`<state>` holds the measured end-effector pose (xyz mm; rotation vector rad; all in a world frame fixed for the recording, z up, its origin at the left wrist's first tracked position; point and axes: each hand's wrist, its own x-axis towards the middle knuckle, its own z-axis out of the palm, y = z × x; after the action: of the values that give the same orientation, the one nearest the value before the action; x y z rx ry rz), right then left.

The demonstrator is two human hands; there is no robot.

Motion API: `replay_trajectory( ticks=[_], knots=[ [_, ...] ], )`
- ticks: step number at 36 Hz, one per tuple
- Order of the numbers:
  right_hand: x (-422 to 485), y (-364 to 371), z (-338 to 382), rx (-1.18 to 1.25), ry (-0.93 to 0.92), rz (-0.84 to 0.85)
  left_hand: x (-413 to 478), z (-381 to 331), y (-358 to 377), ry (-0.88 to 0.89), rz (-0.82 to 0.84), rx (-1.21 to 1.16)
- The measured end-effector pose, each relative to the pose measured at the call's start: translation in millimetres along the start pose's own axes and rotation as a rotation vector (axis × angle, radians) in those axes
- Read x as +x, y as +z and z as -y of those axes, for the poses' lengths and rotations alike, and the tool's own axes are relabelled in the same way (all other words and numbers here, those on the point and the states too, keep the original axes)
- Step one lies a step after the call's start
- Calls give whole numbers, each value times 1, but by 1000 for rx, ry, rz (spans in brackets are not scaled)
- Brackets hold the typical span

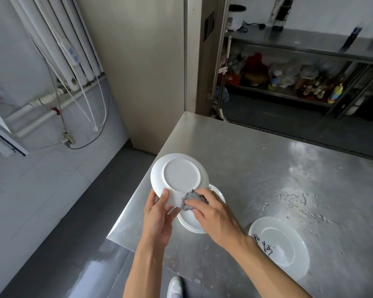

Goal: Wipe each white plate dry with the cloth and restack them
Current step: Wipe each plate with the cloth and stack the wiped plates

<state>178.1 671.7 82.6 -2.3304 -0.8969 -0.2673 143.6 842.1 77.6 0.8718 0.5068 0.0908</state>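
- Head view looks down on a steel tabletop [235, 147]. The left hand [157, 220] grips a white plate [179, 179] by its lower rim, thumb on the underside and fingers behind.
- This plate is lifted clear of the tabletop and tilted so that its foot ring faces the camera.
- The right hand [213, 214] clutches a crumpled grey cloth [193, 201] and presses it against the plate's underside near the lower edge, just beside the left thumb.
- Directly under both hands, a stack of plates [192, 226] sits near the tabletop's left edge.
- A single plate [280, 248] with black brush lettering on its rim lies face up, apart to the right.
- Water droplets [299, 203] are scattered on the tabletop beyond the single plate.
- The step in hand, as I judge it, is drying the back of one plate, with the task somewhere in the middle. Whether the stack below is wet or already wiped cannot be told.
- The next move likely calls for sweeping the cloth round the whole underside and rim while the left hand turns the plate. The plate should then go onto the dried pile, kept away from the droplets.
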Motion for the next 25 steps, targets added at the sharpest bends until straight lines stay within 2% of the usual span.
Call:
replay_trajectory(
  ticks=[9, 16, 21, 25],
  knots=[
    [7, -20, -33, -7, 260, -149, -5, -11, -6, -30, 119, 112],
    [34, -38, -44, -9, 402, -134, -12, -9, -1, -68, 265, 311],
    [51, -40, -35, 20, 358, -55, -15, -7, 14, -50, 342, 426],
    [56, -31, -16, 22, 252, 26, -13, -3, 24, -18, 301, 411]
  ],
)
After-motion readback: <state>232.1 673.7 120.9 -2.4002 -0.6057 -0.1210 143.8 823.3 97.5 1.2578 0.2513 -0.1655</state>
